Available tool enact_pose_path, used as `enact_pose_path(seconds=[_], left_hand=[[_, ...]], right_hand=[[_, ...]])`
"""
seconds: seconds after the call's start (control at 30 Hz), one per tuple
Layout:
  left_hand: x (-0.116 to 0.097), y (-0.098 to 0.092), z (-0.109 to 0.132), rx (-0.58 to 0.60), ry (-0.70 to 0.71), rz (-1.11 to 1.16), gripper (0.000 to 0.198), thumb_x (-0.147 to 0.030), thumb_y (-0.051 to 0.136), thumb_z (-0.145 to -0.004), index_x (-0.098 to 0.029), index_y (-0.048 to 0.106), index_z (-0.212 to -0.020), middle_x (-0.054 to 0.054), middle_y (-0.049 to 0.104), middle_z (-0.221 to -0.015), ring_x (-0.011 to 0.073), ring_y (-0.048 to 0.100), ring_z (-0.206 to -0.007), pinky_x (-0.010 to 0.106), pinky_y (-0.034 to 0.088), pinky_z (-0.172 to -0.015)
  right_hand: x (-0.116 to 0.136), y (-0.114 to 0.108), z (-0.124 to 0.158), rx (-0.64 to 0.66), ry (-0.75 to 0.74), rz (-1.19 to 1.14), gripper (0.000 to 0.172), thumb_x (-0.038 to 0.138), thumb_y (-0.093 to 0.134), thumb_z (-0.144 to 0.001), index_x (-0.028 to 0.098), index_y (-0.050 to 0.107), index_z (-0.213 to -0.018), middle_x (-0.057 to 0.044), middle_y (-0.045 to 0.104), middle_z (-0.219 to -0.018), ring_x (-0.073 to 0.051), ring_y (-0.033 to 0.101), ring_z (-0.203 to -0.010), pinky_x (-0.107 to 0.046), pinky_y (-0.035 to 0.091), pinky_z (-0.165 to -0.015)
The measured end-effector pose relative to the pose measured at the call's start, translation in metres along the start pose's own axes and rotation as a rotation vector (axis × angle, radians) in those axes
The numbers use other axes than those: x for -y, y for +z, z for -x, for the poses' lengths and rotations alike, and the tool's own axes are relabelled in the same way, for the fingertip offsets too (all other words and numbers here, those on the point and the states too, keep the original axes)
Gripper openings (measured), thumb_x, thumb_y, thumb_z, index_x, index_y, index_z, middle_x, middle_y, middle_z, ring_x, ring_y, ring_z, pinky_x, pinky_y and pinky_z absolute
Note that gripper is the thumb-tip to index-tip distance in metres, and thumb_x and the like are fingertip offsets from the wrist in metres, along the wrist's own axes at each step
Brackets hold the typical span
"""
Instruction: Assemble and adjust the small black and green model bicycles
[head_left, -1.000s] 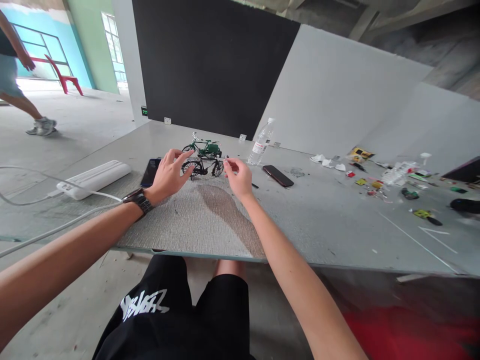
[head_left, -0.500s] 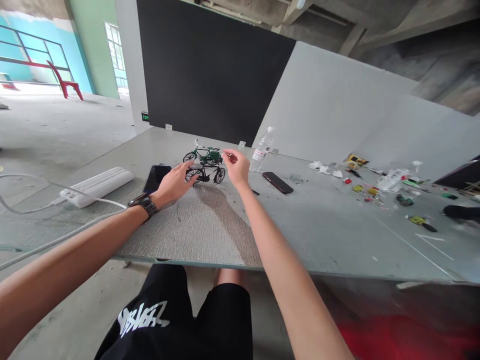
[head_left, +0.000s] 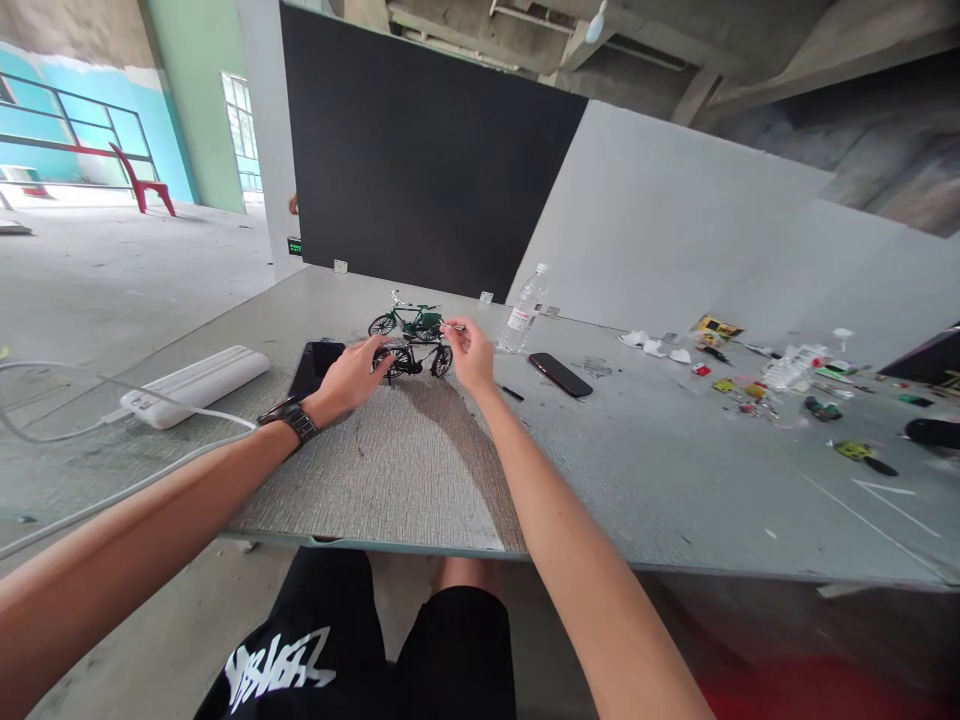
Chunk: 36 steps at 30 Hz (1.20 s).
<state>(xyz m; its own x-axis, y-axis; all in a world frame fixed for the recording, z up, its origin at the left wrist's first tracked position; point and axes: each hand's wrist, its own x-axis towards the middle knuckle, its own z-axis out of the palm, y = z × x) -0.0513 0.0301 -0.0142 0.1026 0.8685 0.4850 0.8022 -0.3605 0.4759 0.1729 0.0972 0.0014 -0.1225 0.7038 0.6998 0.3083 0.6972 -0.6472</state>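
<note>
A small black model bicycle (head_left: 409,360) stands on the textured grey mat, with my left hand (head_left: 349,378) closed around its left end, thumb and fingers at the wheel. Just above its right wheel is my right hand (head_left: 472,355), thumb and forefinger pinched on something thin and small that I cannot make out. Right behind stands a green model bicycle (head_left: 405,318) with a green box-like part at its right end; the black one partly hides its lower edge.
Left lie a white power bank (head_left: 199,385) with a cable and a dark phone (head_left: 309,366). Right are a water bottle (head_left: 523,312), another phone (head_left: 560,374) and a thin black stick (head_left: 513,394). Several small colourful parts and a clear bottle (head_left: 791,370) lie farther right.
The view has tipped up slightly. My right hand has come down a little towards the black bicycle's right wheel, still pinched. My left hand stays at the other wheel.
</note>
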Motion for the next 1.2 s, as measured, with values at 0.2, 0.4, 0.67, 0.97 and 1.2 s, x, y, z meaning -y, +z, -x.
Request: enact_pose_path(seconds=[0.2, 0.4, 0.67, 0.97, 1.2], left_hand=[[0.003, 0.002, -0.001, -0.015, 0.016, 0.005, 0.034, -0.039, 0.048, -0.102, -0.020, 0.058, -0.128, 0.013, 0.073, -0.115, 0.0280, 0.070, -0.098, 0.040, 0.053, -0.083], [0.001, 0.001, 0.000, -0.013, 0.005, 0.000, 0.035, -0.040, 0.048, -0.101, -0.021, 0.058, -0.128, 0.014, 0.073, -0.116, 0.0280, 0.070, -0.097, 0.039, 0.053, -0.078], [0.000, 0.000, 0.000, -0.008, 0.007, 0.010, 0.034, -0.041, 0.048, -0.101, -0.021, 0.059, -0.126, 0.013, 0.074, -0.116, 0.0279, 0.070, -0.097, 0.039, 0.053, -0.077], [-0.002, -0.001, 0.001, -0.009, 0.010, 0.012, 0.033, -0.040, 0.048, -0.101, -0.021, 0.059, -0.126, 0.014, 0.073, -0.117, 0.0298, 0.069, -0.102, 0.040, 0.053, -0.080], [0.000, -0.001, 0.000, -0.017, 0.017, 0.001, 0.032, -0.040, 0.048, -0.101, -0.021, 0.059, -0.125, 0.013, 0.074, -0.115, 0.0288, 0.070, -0.102, 0.039, 0.053, -0.080]], right_hand=[[0.003, 0.003, 0.002, 0.011, 0.033, 0.010, 0.036, 0.058, 0.054, -0.095, 0.025, 0.063, -0.106, -0.006, 0.074, -0.098, -0.020, 0.071, -0.086, -0.035, 0.056, -0.084], [0.004, 0.001, 0.004, 0.031, 0.030, 0.081, 0.033, 0.055, 0.053, -0.096, 0.026, 0.065, -0.107, -0.005, 0.074, -0.096, -0.021, 0.070, -0.089, -0.036, 0.054, -0.083], [0.008, 0.000, 0.003, 0.006, -0.006, 0.148, 0.034, 0.054, 0.055, -0.096, 0.025, 0.070, -0.104, -0.005, 0.076, -0.103, -0.020, 0.067, -0.082, -0.035, 0.053, -0.082], [0.010, 0.000, 0.004, 0.033, -0.095, 0.237, 0.028, 0.043, 0.054, -0.098, 0.025, 0.073, -0.110, -0.005, 0.076, -0.111, -0.021, 0.067, -0.085, -0.037, 0.051, -0.086], [0.012, -0.001, 0.005, 0.022, -0.152, 0.365, 0.025, 0.036, 0.055, -0.099, 0.024, 0.074, -0.110, -0.008, 0.075, -0.109, -0.026, 0.066, -0.094, -0.041, 0.049, -0.091]])
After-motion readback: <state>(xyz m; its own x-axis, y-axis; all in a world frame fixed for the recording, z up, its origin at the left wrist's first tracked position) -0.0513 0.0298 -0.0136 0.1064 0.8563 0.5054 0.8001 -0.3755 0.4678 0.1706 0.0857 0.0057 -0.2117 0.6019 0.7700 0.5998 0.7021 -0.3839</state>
